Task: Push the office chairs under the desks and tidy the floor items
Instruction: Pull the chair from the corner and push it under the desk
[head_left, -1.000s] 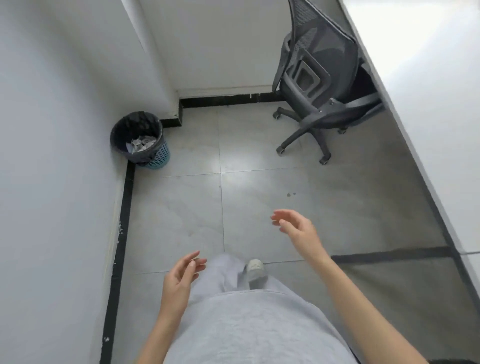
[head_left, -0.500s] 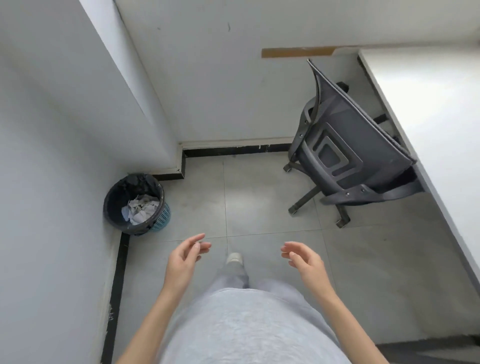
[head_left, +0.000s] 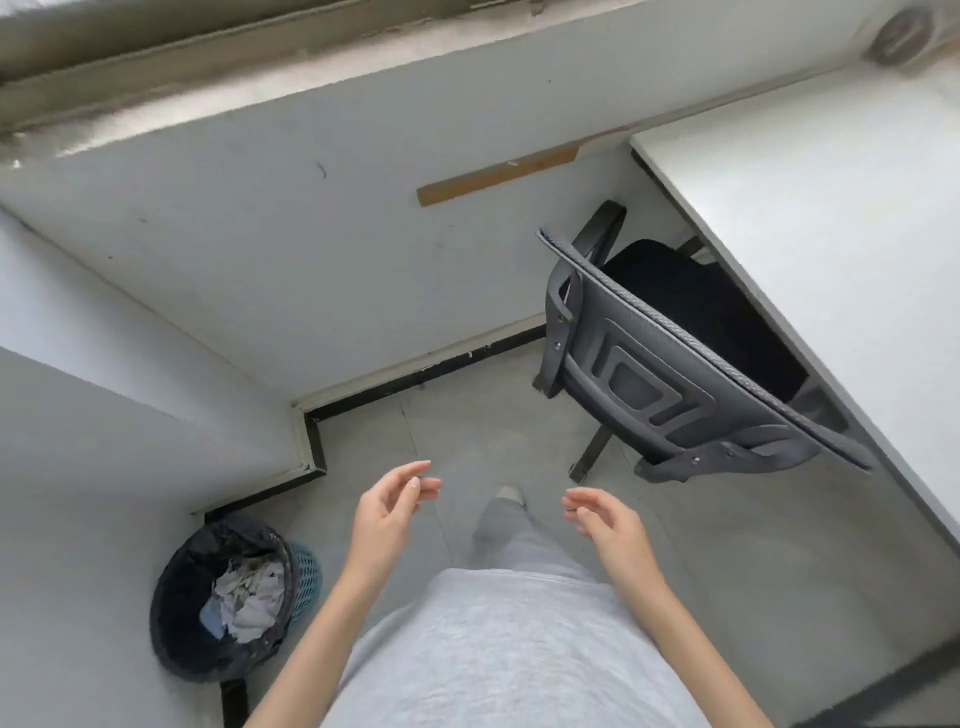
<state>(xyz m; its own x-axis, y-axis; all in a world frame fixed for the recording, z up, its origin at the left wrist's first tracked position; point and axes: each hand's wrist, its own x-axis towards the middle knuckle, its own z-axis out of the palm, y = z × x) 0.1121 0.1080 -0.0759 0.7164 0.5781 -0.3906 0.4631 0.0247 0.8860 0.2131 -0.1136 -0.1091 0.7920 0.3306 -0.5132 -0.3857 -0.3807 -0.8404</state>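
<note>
Both hands empty, fingers loosely curled: left hand (head_left: 387, 512), right hand (head_left: 608, 525). Office chair (head_left: 670, 364) ahead-right, seat partly under desk (head_left: 831, 234); backrest edge runs along the desk's edge. Right hand nearer.

We're in bright, even daylight; the white desk (head_left: 831, 249) at right glares. Shadows are soft. Wide-angle bending warps the edges, and the far ledge (head_left: 208, 67) smears with blur.
</note>
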